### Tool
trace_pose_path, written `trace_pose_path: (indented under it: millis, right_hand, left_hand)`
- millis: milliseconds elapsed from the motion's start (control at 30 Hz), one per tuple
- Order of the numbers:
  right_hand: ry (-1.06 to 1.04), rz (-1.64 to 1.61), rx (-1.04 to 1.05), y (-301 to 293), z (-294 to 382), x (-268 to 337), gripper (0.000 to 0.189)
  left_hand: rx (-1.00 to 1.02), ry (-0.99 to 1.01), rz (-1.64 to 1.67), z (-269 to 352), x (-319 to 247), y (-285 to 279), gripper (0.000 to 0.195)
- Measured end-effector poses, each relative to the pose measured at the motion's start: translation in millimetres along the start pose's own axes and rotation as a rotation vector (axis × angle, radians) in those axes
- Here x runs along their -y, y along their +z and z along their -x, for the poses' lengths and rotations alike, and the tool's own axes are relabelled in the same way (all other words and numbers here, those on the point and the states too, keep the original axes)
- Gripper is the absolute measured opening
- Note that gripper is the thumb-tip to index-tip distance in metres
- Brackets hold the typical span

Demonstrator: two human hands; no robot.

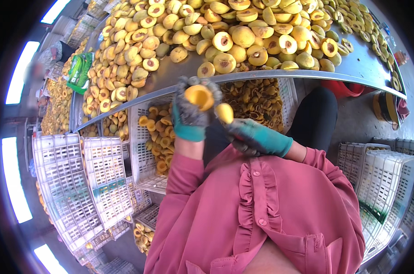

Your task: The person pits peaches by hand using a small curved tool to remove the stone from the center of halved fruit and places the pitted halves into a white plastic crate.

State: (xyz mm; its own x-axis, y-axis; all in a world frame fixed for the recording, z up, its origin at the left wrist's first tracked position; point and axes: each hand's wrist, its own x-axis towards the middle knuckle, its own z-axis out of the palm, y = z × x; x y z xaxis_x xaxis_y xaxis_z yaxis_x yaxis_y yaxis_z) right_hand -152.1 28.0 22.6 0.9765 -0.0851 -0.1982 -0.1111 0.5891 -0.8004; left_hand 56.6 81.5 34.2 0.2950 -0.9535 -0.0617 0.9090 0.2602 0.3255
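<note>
My left hand (191,120), in a teal glove with a dark coated palm, holds a hollowed yellow peach half (199,97) with its cavity facing up. Close by on the right, my right hand (261,137), gloved the same way, is closed around a hand tool mostly hidden by the fingers. A smooth yellow oval (224,113) shows at the tool's end, just apart from the peach half; blur hides whether it is flesh or a spoon bowl. Below my left hand, hollowed peach halves (155,137) lie in a white plastic crate (138,150).
Halved peaches (224,41) are heaped on a metal table (174,70) with a raised front edge. Dark scraps (258,102) fill another crate under it. White crates (63,185) stand left, more crates (381,185) right. A green bag (79,72) and red basin (344,88) are nearby.
</note>
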Motion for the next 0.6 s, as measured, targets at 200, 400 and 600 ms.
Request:
trace_pose_path:
  millis: [200, 400, 600]
  right_hand:
    - [0.141, -0.776, -0.025, -27, 0, -27, 0.044]
    - [0.097, -0.245, -0.103, -23, 1, -25, 0.039]
    - [-0.141, 0.2, -0.191, -21, 17, -7, 0.049]
  left_hand:
    - [-0.465, 0.599, -1.2, 61, -87, -39, 0.025]
    - [-0.084, 0.319, -1.997, -49, -63, -34, 0.034]
    - [-0.143, -0.31, -1.73, -110, -61, -34, 0.043]
